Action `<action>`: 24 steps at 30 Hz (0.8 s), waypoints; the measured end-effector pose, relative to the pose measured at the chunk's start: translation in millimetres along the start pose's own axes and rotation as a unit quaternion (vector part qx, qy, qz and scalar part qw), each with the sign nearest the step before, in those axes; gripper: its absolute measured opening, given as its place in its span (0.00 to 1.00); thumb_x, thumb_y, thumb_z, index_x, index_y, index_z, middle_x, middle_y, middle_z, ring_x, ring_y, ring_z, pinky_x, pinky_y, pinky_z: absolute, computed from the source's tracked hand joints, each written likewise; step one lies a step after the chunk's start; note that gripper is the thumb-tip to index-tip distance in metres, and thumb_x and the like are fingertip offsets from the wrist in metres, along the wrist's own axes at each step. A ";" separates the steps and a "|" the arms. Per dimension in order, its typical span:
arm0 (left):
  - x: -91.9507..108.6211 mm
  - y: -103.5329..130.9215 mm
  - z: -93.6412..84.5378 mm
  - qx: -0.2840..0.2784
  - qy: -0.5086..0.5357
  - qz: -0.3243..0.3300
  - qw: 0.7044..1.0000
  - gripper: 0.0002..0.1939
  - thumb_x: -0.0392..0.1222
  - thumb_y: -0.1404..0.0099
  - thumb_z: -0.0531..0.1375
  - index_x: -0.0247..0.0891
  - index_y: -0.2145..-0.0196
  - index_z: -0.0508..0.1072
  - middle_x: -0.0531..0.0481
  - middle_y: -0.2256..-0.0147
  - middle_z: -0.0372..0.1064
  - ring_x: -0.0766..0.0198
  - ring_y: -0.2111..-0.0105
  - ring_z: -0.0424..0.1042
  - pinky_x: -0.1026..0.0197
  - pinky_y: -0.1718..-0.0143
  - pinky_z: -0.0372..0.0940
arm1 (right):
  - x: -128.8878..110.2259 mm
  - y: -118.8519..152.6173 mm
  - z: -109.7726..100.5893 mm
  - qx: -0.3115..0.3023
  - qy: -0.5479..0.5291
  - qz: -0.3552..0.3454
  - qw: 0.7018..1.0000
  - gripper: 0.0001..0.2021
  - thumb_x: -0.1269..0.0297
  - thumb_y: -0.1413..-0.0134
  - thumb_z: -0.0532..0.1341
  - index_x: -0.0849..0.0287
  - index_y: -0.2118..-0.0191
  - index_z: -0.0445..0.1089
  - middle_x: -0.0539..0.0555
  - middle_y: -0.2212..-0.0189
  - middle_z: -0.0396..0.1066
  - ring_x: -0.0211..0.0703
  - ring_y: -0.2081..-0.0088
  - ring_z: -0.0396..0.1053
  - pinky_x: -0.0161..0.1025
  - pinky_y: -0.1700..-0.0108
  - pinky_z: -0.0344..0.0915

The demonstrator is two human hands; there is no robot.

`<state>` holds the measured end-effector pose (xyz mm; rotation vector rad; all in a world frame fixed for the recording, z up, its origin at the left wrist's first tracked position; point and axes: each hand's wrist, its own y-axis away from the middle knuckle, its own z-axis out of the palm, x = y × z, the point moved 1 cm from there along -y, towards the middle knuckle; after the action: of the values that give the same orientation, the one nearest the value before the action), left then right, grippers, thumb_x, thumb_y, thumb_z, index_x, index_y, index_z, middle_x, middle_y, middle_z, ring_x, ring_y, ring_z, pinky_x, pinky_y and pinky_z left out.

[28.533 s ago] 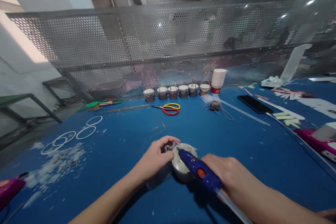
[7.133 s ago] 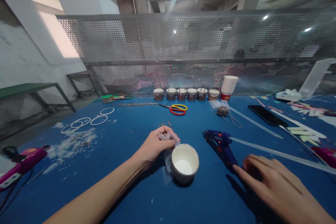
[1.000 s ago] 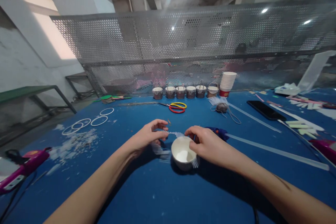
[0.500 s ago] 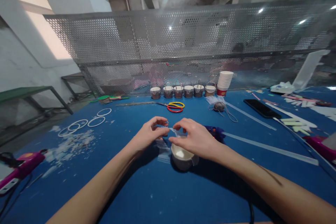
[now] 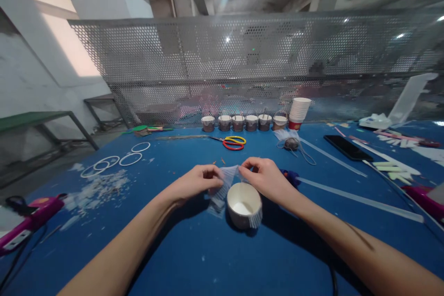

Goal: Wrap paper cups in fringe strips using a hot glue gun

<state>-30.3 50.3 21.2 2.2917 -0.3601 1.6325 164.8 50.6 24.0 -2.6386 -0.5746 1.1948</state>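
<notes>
A small white paper cup (image 5: 244, 206) stands upright on the blue, scuffed bench (image 5: 180, 259), between and slightly nearer the wearer than the two hands. Its mouth is round, its inside smooth and pale; a ribbed, fringed flap of cloth clings to its near right side. Beyond its left rim, a sheer, finely pleated gauze strip (image 5: 228, 176) is drawn up, its lower folds crumpled on the bench. The left hand (image 5: 200, 179) grips the gauze's left edge between thumb and curled fingers; the right hand (image 5: 265, 176) pinches its upper corner just above the cup's far rim.

Partly hidden behind the right wrist lies a blue plastic glue gun (image 5: 290, 177), a long translucent glue stick (image 5: 360, 200) trailing rightward. Farther back are scissors (image 5: 234, 143) with red and yellow looped handles, a fuzzy grey yarn ball (image 5: 291, 144), six grey-brown-sided little pails (image 5: 238, 123) in a row and a stack of ridged paper cups (image 5: 299, 112). Thin white rings (image 5: 131, 159) overlap leftward, near pale, flaky scraps (image 5: 102, 188). A perforated metal screen (image 5: 208, 55) rises behind.
</notes>
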 end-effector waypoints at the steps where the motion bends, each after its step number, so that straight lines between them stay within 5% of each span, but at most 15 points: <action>1: -1.7 -1.6 1.8 0.017 0.019 0.001 1.000 0.05 0.39 0.48 0.63 0.35 0.75 0.72 0.54 0.80 0.64 0.68 0.78 0.62 0.63 0.73 0.56 | 1.0 0.1 -0.6 -0.001 -0.002 -0.001 1.000 0.11 0.66 0.47 0.56 0.59 0.76 0.70 0.50 0.77 0.73 0.39 0.73 0.67 0.34 0.71 0.58; 6: -14.7 -11.5 16.9 0.082 0.199 -0.003 0.977 0.09 0.38 0.52 0.64 0.36 0.80 0.66 0.54 0.78 0.65 0.70 0.79 0.63 0.66 0.76 0.58 | 5.5 1.4 -1.8 0.001 0.002 0.000 1.000 0.12 0.65 0.45 0.55 0.60 0.77 0.70 0.51 0.77 0.73 0.40 0.73 0.67 0.35 0.69 0.60; 10: -20.3 -16.0 26.2 0.103 0.277 -0.028 0.955 0.11 0.37 0.54 0.62 0.38 0.77 0.61 0.52 0.74 0.69 0.62 0.72 0.72 0.67 0.78 0.60 | 6.8 2.6 -0.6 0.003 0.014 0.003 1.000 0.12 0.66 0.44 0.55 0.61 0.76 0.70 0.53 0.75 0.74 0.42 0.72 0.68 0.36 0.67 0.59; 17: -24.9 -22.7 30.4 0.107 0.277 -0.017 0.955 0.19 0.26 0.61 0.55 0.38 0.69 0.71 0.48 0.63 0.75 0.60 0.68 0.74 0.67 0.77 0.60 | 11.4 4.5 0.9 -0.008 0.022 -0.001 1.000 0.12 0.68 0.43 0.55 0.62 0.73 0.73 0.56 0.72 0.76 0.44 0.70 0.70 0.37 0.66 0.60; 20: -24.9 -23.9 33.6 0.098 0.255 -0.044 0.961 0.16 0.27 0.61 0.53 0.34 0.73 0.76 0.47 0.69 0.75 0.65 0.74 0.70 0.66 0.76 0.59 | 14.4 6.2 1.8 -0.013 0.018 -0.005 1.000 0.12 0.68 0.42 0.54 0.62 0.72 0.73 0.56 0.72 0.76 0.44 0.70 0.70 0.37 0.66 0.60; 24: -21.3 -23.1 39.2 0.080 0.267 -0.046 0.959 0.08 0.34 0.55 0.63 0.34 0.72 0.75 0.52 0.76 0.71 0.70 0.78 0.66 0.67 0.76 0.58 | 17.8 6.7 5.2 -0.020 0.008 -0.012 1.000 0.13 0.67 0.42 0.54 0.62 0.72 0.73 0.54 0.73 0.76 0.41 0.71 0.69 0.35 0.68 0.59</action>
<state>5.6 57.2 -13.3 1.8241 0.0080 2.1990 173.3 52.1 6.3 -2.6629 -0.6323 1.1670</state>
